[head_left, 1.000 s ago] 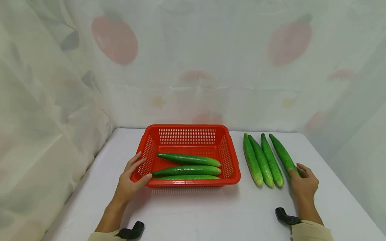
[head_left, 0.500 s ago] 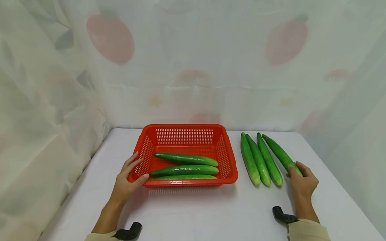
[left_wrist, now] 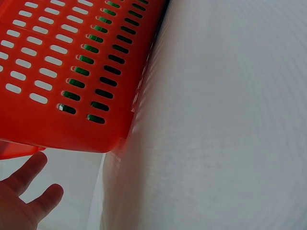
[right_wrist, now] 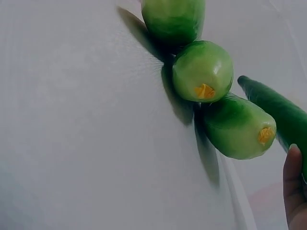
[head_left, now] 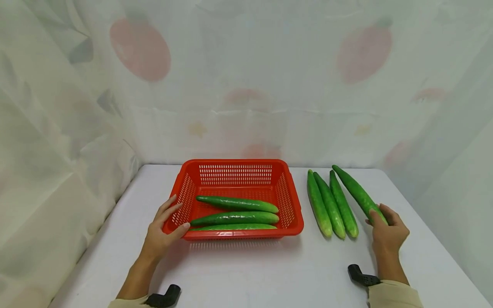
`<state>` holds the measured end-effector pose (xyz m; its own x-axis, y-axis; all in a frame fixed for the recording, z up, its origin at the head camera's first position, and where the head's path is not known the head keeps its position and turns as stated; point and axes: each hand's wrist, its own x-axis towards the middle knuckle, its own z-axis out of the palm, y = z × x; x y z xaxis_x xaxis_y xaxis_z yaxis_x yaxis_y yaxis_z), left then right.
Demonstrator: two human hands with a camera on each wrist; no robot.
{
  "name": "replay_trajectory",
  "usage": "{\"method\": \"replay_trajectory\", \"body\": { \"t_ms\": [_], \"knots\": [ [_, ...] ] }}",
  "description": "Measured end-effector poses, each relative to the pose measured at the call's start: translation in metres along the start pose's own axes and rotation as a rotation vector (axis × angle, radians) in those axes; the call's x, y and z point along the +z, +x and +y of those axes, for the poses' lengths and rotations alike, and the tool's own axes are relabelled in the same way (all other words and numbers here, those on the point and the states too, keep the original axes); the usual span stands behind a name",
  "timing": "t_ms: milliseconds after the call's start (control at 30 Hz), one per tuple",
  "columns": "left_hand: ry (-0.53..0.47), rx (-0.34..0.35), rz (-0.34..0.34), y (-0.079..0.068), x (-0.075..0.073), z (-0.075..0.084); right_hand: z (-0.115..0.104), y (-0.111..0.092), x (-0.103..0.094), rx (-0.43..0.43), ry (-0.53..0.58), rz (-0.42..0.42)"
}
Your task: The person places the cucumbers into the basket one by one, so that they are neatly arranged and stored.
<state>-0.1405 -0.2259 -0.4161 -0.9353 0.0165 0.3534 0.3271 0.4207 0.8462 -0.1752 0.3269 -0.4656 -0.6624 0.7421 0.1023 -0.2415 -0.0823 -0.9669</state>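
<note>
My right hand (head_left: 388,231) grips the near, pale end of a green cucumber (head_left: 356,189) at the table's right. In the right wrist view my thumb (right_wrist: 293,179) lies along this cucumber (right_wrist: 278,108), whose dark tip points up. Just left of it, three more cucumbers (head_left: 330,205) lie side by side on the table. At the left end of a red plastic basket (head_left: 246,233), my left hand (head_left: 161,234) rests with spread, mostly straight fingers and its thumb on the front corner. Inside the basket, three cucumbers (head_left: 236,218) lie crosswise, the front one partly hidden by the rim.
A white cloth (head_left: 246,273) covers the table. Behind it hangs a pale curtain (head_left: 246,85) with faded fruit prints, and similar sheets close off both sides. Each wrist wears a black camera mount (head_left: 362,276).
The gripped cucumber has come up a little at its far end and stands further apart from its neighbour. The view has shifted slightly; my left hand stays at the basket.
</note>
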Motion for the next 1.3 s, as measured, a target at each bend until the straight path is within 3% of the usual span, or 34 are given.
{"method": "replay_trajectory", "body": {
  "t_ms": [133,267,667,967,1300],
  "knots": [
    [0.008,0.001,0.000,0.002,0.000,-0.021,-0.003,-0.001,0.002,0.021,0.057,-0.010],
    [0.006,0.015,0.005,0.003,0.000,-0.029,-0.007,-0.002,0.005,0.035,0.105,-0.016],
    [0.009,0.011,0.006,0.003,-0.001,-0.032,-0.019,-0.010,0.014,0.027,0.168,-0.096],
    [0.015,0.020,0.009,0.002,0.002,-0.029,-0.034,-0.016,0.020,0.077,0.218,-0.166],
    [-0.001,0.028,0.011,0.001,0.003,-0.029,-0.058,-0.029,0.032,-0.026,0.232,-0.318]
  ]
}}
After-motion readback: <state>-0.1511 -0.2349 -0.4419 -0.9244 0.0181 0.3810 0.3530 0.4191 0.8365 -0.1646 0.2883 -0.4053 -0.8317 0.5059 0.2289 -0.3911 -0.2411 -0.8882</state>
